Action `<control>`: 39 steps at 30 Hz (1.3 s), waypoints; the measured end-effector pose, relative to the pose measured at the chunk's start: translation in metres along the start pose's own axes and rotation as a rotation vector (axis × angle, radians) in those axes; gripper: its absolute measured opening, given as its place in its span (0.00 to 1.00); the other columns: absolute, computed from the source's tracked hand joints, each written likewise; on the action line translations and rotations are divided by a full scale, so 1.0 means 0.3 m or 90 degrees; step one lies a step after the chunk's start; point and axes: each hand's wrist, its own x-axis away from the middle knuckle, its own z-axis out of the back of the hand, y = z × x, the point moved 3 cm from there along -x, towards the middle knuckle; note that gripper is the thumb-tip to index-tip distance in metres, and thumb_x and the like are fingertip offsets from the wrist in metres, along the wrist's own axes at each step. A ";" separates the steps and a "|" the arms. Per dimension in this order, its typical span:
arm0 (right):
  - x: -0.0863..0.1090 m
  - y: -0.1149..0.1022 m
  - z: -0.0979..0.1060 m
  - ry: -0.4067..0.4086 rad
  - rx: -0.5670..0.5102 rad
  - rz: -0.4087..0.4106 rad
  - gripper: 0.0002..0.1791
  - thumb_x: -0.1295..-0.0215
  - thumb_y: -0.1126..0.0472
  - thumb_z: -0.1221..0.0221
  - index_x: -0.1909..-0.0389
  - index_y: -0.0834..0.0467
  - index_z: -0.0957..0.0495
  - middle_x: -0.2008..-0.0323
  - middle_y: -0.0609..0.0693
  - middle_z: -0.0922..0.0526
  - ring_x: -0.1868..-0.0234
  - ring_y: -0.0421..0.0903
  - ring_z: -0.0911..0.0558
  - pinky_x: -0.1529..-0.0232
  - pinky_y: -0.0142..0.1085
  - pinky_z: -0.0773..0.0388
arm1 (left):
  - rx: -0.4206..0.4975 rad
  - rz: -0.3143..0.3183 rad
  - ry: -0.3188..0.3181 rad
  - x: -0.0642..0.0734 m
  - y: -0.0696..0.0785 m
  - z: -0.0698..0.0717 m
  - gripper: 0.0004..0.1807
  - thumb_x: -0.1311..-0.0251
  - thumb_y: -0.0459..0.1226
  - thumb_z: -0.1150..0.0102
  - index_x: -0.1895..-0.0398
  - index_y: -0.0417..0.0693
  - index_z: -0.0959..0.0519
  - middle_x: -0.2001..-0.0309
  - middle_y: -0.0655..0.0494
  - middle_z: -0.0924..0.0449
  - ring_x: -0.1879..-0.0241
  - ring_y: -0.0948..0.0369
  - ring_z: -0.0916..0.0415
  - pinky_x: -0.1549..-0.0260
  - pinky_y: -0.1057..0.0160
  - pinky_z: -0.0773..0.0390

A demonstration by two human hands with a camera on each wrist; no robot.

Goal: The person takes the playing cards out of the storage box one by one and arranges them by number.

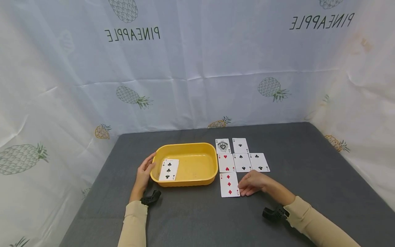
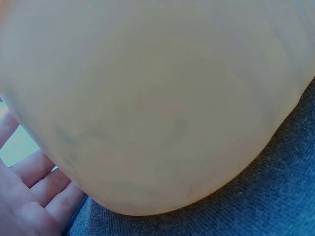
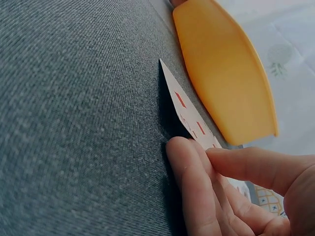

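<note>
My right hand (image 1: 252,182) pinches the right edge of a three of diamonds (image 1: 228,185) between thumb and fingers. In the right wrist view this playing card (image 3: 181,101) tilts, with a dark shadow under its near edge. At the left end of a yellow tray (image 1: 197,179), my left hand (image 1: 143,173) holds the rim. The left wrist view shows its fingers (image 2: 51,189) against the tray's outer wall (image 2: 157,108), which fills most of that picture. Inside the tray, on the left, a three of clubs (image 1: 168,169) lies face up.
Right of the tray are an ace of spades (image 1: 223,146), an ace of clubs (image 1: 240,145), a two of hearts (image 1: 226,162), a two of spades (image 1: 242,162) and a two of clubs (image 1: 259,162). A dark cloth (image 1: 197,219) covers the table; pineapple-print curtains (image 1: 191,61) hang behind.
</note>
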 end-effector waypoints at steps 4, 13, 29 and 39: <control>0.005 -0.004 0.001 0.005 0.010 -0.004 0.11 0.41 0.64 0.38 0.65 0.70 0.17 0.82 0.45 0.15 0.81 0.34 0.17 0.78 0.25 0.22 | -0.002 0.003 -0.003 0.000 0.000 0.000 0.24 0.29 0.36 0.54 0.30 0.54 0.35 0.31 0.47 0.35 0.48 0.82 0.31 0.52 0.83 0.30; 0.018 -0.026 0.004 0.009 0.011 -0.007 0.12 0.40 0.61 0.38 0.65 0.69 0.17 0.82 0.44 0.16 0.81 0.33 0.18 0.78 0.25 0.22 | 0.001 0.009 -0.002 -0.004 -0.004 0.000 0.24 0.29 0.37 0.54 0.30 0.54 0.35 0.30 0.47 0.35 0.49 0.81 0.31 0.53 0.83 0.29; 0.026 -0.221 -0.070 -0.069 0.001 0.097 0.19 0.35 0.60 0.43 0.59 0.76 0.22 0.79 0.43 0.15 0.77 0.35 0.16 0.71 0.27 0.19 | -0.002 0.009 0.000 -0.007 -0.004 0.002 0.24 0.29 0.37 0.54 0.30 0.53 0.36 0.30 0.46 0.35 0.50 0.82 0.31 0.53 0.83 0.30; -0.019 -0.347 -0.176 -0.093 0.007 0.145 0.19 0.35 0.59 0.41 0.57 0.74 0.22 0.76 0.45 0.14 0.75 0.38 0.15 0.64 0.36 0.16 | -0.004 0.005 0.000 -0.001 -0.005 0.001 0.24 0.29 0.37 0.54 0.30 0.54 0.35 0.30 0.48 0.35 0.48 0.81 0.31 0.53 0.84 0.30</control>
